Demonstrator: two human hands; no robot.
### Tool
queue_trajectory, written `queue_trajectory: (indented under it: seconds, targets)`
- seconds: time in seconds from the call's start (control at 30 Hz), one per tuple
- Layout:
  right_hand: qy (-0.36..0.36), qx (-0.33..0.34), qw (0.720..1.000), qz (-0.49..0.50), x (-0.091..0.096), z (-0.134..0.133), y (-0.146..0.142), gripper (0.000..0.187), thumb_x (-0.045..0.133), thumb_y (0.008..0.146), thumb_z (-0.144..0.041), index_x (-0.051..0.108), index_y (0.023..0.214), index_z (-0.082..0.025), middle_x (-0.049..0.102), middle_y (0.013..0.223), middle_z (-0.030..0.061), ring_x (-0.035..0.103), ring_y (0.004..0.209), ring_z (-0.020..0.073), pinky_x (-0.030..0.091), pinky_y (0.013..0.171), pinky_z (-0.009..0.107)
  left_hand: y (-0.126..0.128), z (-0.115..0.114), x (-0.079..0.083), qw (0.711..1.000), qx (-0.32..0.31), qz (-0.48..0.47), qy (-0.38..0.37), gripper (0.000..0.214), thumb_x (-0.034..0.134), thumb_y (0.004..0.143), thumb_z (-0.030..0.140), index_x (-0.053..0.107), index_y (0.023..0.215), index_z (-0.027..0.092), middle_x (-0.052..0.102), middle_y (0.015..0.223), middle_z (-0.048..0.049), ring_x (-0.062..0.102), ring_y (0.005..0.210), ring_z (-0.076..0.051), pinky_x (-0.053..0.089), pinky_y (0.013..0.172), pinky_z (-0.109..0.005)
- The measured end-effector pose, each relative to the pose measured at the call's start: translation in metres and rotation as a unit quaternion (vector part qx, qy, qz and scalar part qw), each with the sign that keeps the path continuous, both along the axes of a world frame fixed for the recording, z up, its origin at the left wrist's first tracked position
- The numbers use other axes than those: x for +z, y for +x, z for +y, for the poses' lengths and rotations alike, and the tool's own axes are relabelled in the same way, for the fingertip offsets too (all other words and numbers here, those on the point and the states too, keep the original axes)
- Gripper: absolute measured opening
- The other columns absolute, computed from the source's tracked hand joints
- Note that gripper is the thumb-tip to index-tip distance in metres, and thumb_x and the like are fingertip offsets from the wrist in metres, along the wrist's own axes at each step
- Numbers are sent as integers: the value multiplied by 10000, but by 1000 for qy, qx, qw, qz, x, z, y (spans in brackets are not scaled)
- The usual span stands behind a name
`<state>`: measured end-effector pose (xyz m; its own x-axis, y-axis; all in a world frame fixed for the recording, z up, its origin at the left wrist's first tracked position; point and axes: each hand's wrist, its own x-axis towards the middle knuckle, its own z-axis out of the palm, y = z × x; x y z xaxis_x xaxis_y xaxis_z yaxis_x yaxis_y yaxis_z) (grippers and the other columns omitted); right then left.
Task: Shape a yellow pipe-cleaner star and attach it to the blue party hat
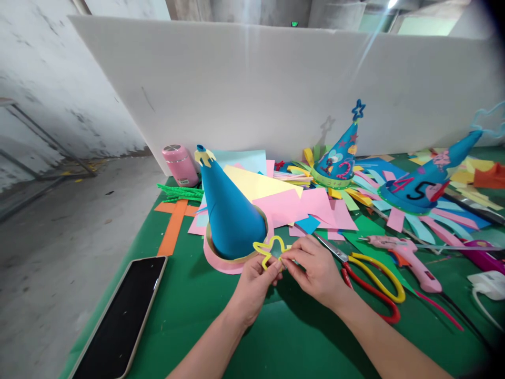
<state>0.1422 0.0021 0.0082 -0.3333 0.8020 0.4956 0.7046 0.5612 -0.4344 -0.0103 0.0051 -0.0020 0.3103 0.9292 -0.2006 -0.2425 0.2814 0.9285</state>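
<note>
A yellow pipe cleaner [273, 245], bent into a star outline, is held up above the green table between both hands. My left hand [256, 281] pinches its lower side between thumb and fingers. At its right side, my right hand [313, 268] grips it with closed fingertips. Just behind the hands stands a blue paper cone hat [232, 210] with a pink and pale yellow brim; a yellow scalloped collar [205, 157] circles its tip. Scissors [371, 273] with red and yellow handles lie beside my right hand.
A phone [122, 316] lies at the left edge. Pink glue gun [410, 255] and its cord are at right. Two decorated cone hats [339, 158] stand farther back among paper sheets [284, 205]. A pink bottle [181, 166] and green pipe cleaners [179, 193] sit before a white board [236, 89].
</note>
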Motion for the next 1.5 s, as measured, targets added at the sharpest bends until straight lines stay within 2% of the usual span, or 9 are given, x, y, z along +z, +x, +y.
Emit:
queue_trajectory:
  seconds: [0.33,0.57,0.7,0.77,0.87,0.97,1.03,1.23,1.5]
  targets:
    - [3,-17,1000,22,4,-1,-4,157,486,813,-194,634,762,-183,548,699,47,498,684,168,397,595,287,2,0,-4,999,35,-6,-7,210,657,667,316,563,594,143,496,581,18,433,551,-94,349,522,-209]
    - [-17,-3,999,33,3,-3,-5,170,488,809,-172,655,839,-187,561,738,58,507,710,177,415,616,301,5,-1,-7,997,66,-25,-11,180,665,663,284,579,596,140,497,559,24,431,542,-89,356,530,-206]
    - [-37,-10,991,127,2,-5,-4,215,488,805,-163,626,965,-202,548,789,53,513,753,180,431,656,309,6,-1,-8,995,96,-34,-19,156,662,666,280,599,635,142,520,582,22,440,545,-83,359,537,-202]
    - [-66,-57,971,225,1,-6,-4,178,486,812,-182,607,941,-201,532,789,40,506,711,159,431,629,288,6,-1,-7,994,103,-36,-26,155,659,669,286,605,647,142,541,597,17,441,536,-76,352,528,-197]
    - [-174,-118,903,375,-3,-5,-5,97,514,806,-263,543,860,-188,501,733,10,473,618,128,410,548,249,7,0,-6,994,102,-38,-33,159,654,675,288,616,651,136,553,594,11,442,533,-74,349,525,-193]
    - [-298,-63,842,446,-7,-3,-11,149,541,783,-317,521,810,-172,497,690,-5,474,607,119,414,559,240,7,-1,-6,994,98,-39,-33,167,666,662,288,615,630,132,540,570,12,436,531,-78,351,527,-198]
    - [-323,-16,829,456,-9,-2,-17,155,534,784,-319,523,753,-168,503,664,-10,482,609,119,420,586,245,7,-1,-7,994,93,-38,-32,174,678,649,284,609,608,129,531,556,13,432,530,-82,356,532,-206]
    - [-318,5,838,444,-9,0,-23,195,532,777,-295,500,623,-178,501,584,-26,479,567,117,400,544,234,7,-3,-7,995,81,-42,-35,133,685,643,250,623,634,132,545,583,5,447,554,-94,362,540,-214]
    - [-318,14,858,402,-7,0,-17,179,509,788,-262,498,629,-180,527,590,-22,494,572,121,395,556,235,9,-4,-4,992,96,-67,-50,136,692,624,242,617,604,131,541,556,11,437,534,-87,350,517,-202]
